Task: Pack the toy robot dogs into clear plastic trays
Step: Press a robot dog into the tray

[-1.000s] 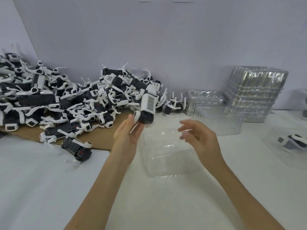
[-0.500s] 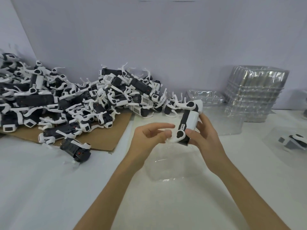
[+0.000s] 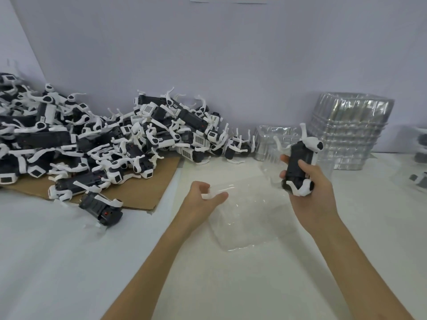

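One dog gripped, left hand at tray edge

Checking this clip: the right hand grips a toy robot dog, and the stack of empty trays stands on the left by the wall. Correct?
Not quite. The head view shows the stack of empty trays on the right by the wall; the pile of toy dogs fills the left. The right hand does grip a toy robot dog.

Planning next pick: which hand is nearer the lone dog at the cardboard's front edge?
Left. The left hand is right of the lone dog; the right hand, gripping another dog, farther right.
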The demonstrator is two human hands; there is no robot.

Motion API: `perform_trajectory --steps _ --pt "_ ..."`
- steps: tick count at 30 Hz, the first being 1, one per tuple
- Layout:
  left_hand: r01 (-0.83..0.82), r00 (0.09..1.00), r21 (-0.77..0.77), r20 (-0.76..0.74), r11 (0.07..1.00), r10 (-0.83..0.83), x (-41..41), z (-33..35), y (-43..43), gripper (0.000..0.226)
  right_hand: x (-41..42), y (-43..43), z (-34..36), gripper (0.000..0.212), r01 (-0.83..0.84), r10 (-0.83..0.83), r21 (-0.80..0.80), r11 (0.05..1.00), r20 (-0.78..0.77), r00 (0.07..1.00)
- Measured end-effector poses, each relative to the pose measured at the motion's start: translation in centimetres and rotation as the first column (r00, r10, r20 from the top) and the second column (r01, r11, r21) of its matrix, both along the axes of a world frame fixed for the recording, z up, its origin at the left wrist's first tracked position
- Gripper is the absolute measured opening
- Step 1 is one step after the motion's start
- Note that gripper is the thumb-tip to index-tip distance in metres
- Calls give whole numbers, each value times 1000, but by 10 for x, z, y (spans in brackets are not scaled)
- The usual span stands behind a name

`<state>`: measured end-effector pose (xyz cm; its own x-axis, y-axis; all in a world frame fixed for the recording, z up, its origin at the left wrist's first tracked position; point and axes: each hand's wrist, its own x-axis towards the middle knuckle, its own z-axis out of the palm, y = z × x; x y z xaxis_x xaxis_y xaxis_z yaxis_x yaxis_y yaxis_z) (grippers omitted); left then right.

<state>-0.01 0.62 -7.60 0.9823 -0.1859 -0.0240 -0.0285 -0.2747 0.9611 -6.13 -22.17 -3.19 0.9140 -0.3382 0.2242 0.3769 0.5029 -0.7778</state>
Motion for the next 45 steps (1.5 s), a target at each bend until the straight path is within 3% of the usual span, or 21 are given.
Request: perform_trajectory --steps 4,7,11,14,18,21,31,35,38,40,42,45 --pt "-35 996 -27 77 999 37 4 -2 4 21 -1 -6 2 31 22 -22 -10 1000 17 1000" --pt "8 997 -48 82 999 -4 5 -1 8 12 -1 -8 4 28 80 -73 -188 979 46 996" --pt "31 997 -101 68 994 -24 5 -4 8 13 -1 0 -1 43 222 -173 -622 750 140 975" --pt "21 997 -104 77 994 -13 6 -6 7 14 -1 10 -6 54 196 -124 -749 633 152 981" --pt "19 995 -110 95 994 -8 8 -8 7 11 -1 14 -10 48 82 -71 -894 440 56 996" --pt "15 993 -101 120 995 -3 9 -7 6 11 -3 12 -11 48 -45 -53 -932 360 -69 996" --pt "5 993 -64 117 998 3 9 -5 5 15 -1 9 -10 41 -189 -28 -953 236 -201 979" --pt "5 994 -63 107 998 1 7 -7 5 14 1 10 -13 40 -252 -36 -962 105 -257 966" --pt "4 999 -74 46 997 0 7 -5 6 14 2 11 -15 35 -149 -56 -977 152 -159 986" --pt "69 996 -63 -56 996 -72 5 -2 7 26 1 12 -16 21 92 -127 -967 239 62 990" --pt "142 982 -34 -121 989 -145 2 0 6 51 1 11 -17 10 328 -244 -901 283 263 933" --pt "132 983 -21 -124 991 -133 1 0 0 60 6 5 -17 17 379 -374 -858 348 244 895"
